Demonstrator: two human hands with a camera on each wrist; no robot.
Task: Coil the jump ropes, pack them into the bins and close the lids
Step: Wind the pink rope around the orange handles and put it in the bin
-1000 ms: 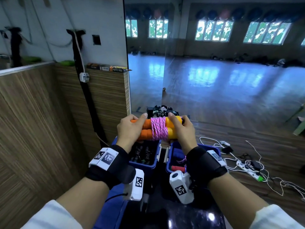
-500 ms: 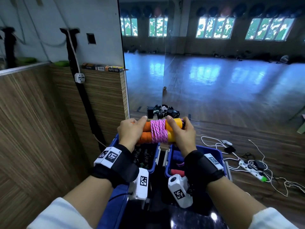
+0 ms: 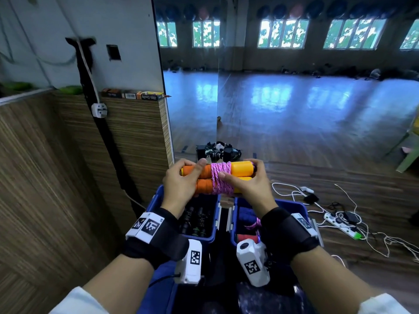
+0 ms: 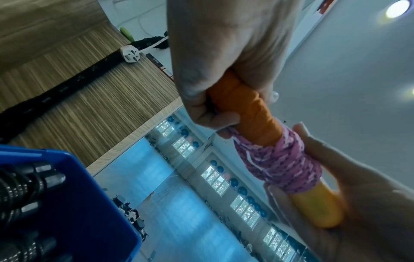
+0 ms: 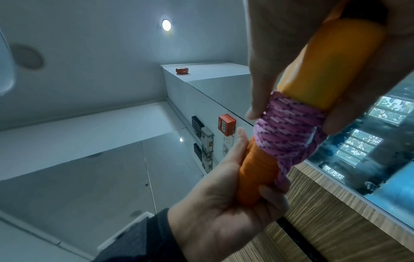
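A jump rope bundle [image 3: 221,179] hangs in the air above two open blue bins: two orange-and-yellow handles side by side, bound at the middle by pink cord [image 4: 280,163] [image 5: 291,131]. My left hand [image 3: 181,184] grips the orange ends [image 4: 244,109]. My right hand [image 3: 247,186] grips the yellow ends [image 5: 331,58], its thumb on the cord. The left bin [image 3: 156,200] holds black ropes [image 3: 195,220]. The right bin [image 3: 294,207] holds blue, red and pink ropes, partly hidden by my right wrist.
A wood-panelled wall [image 3: 56,177] stands close on the left with a black strap and a white plug [image 3: 99,110]. A mirror [image 3: 294,98] fills the front. A power strip and white cables [image 3: 340,223] lie on the floor to the right. Dark gear [image 3: 217,151] sits by the mirror.
The bundle has come down slightly toward the bins. My right thumb has slid from the upper yellow handle onto the pink cord; my left thumb now lies across the orange ends.
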